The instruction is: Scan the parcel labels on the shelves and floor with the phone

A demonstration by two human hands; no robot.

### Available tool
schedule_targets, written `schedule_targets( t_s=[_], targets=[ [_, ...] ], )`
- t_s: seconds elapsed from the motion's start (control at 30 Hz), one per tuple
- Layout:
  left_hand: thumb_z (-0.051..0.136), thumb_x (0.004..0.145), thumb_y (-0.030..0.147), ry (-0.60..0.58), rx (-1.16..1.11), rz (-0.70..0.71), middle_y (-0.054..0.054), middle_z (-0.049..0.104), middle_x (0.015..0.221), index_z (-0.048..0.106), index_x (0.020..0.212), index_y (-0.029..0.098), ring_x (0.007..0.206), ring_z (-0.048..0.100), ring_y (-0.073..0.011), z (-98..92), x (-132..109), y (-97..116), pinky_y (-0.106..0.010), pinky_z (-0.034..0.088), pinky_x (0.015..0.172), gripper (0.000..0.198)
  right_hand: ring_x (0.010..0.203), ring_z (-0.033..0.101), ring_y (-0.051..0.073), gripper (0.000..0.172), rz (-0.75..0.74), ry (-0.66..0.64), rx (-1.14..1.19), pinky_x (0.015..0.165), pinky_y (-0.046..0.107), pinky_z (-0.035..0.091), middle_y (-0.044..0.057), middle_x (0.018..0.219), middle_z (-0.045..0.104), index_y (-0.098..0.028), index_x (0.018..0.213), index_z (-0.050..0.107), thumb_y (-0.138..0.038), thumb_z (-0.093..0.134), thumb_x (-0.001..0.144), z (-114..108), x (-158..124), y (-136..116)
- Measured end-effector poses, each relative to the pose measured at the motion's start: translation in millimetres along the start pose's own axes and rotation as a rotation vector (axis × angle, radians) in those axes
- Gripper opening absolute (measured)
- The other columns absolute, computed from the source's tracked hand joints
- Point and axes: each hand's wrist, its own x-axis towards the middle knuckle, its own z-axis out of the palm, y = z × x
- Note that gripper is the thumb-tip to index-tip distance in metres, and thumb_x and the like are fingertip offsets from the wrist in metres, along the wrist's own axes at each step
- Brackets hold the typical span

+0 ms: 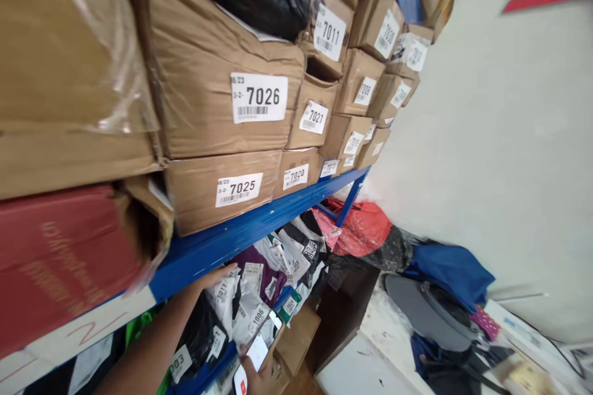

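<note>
My left hand (219,274) reaches under the blue shelf beam, its visible fingers stretched out along the top of a white plastic mailer parcel (223,297) marked 5017. Whether the thumb grips the parcel is hidden. Lower down, my right hand (259,378) is closed around a smartphone (257,350) with its bright screen up. Just beyond the phone lies a clear-white parcel (250,320) marked 1006. A purple parcel (266,271) and a black parcel (200,330) rest on either side in the same row.
Labelled cardboard boxes (222,99) fill the shelf above the blue beam (273,213). A torn red box (69,259) sits at left. At right, a grey cap (417,308) and a blue bag (449,271) lie by a white box (356,358). A red bag (364,228) is behind.
</note>
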Motion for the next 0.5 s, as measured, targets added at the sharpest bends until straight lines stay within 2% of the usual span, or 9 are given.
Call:
schedule_targets(
  t_s=[0.07, 0.17, 0.33, 0.4, 0.5],
  targets=[
    [0.041, 0.075, 0.068, 0.025, -0.005, 0.003, -0.015, 0.068, 0.108, 0.069, 0.106, 0.023, 0.1, 0.064, -0.0337, 5.9, -8, -3, -0.047, 0.046, 0.091, 0.06, 0.081, 0.072, 0.031, 0.038, 0.01, -0.005, 0.006, 0.076, 0.038, 0.058, 0.006, 0.077, 0.075, -0.023, 0.081, 0.066, -0.039, 0.083, 0.051, 3, 12, -1],
    [0.038, 0.079, 0.062, 0.113, -0.017, 0.025, -0.016, 0.065, 0.113, 0.067, 0.108, 0.022, 0.108, 0.059, -0.0337, 18.0, -15, -4, -0.048, 0.044, 0.095, 0.057, 0.079, 0.071, 0.031, 0.045, -0.036, -0.051, 0.011, 0.08, 0.04, 0.056, 0.006, 0.074, 0.075, -0.021, 0.085, 0.066, -0.041, 0.084, 0.05, 9, 25, 1],
    [0.034, 0.083, 0.053, 0.266, -0.117, 0.084, -0.012, 0.067, 0.109, 0.069, 0.1, 0.022, 0.112, 0.056, -0.0307, 40.7, -9, -4, -0.046, 0.039, 0.104, 0.05, 0.078, 0.072, 0.029, 0.04, -0.126, -0.11, 0.01, 0.077, 0.037, 0.057, 0.008, 0.078, 0.077, -0.02, 0.086, 0.064, -0.043, 0.079, 0.058, 13, 29, 9],
    [0.032, 0.083, 0.051, 0.325, -0.172, 0.084, -0.011, 0.068, 0.108, 0.071, 0.097, 0.022, 0.11, 0.057, -0.0298, 47.4, -5, -9, -0.046, 0.04, 0.104, 0.051, 0.074, 0.072, 0.028, 0.039, -0.196, -0.151, -0.028, 0.073, 0.035, 0.057, 0.008, 0.077, 0.077, -0.019, 0.088, 0.064, -0.042, 0.076, 0.059, 12, 29, 13],
    [0.03, 0.083, 0.051, 0.429, -0.258, 0.083, -0.01, 0.069, 0.099, 0.071, 0.089, 0.022, 0.106, 0.059, -0.0285, 55.5, 3, -17, -0.043, 0.042, 0.103, 0.051, 0.068, 0.072, 0.027, 0.044, -0.381, -0.194, -0.11, 0.071, 0.034, 0.058, 0.008, 0.075, 0.076, -0.018, 0.098, 0.061, -0.043, 0.072, 0.064, 11, 34, 18]
  ],
)
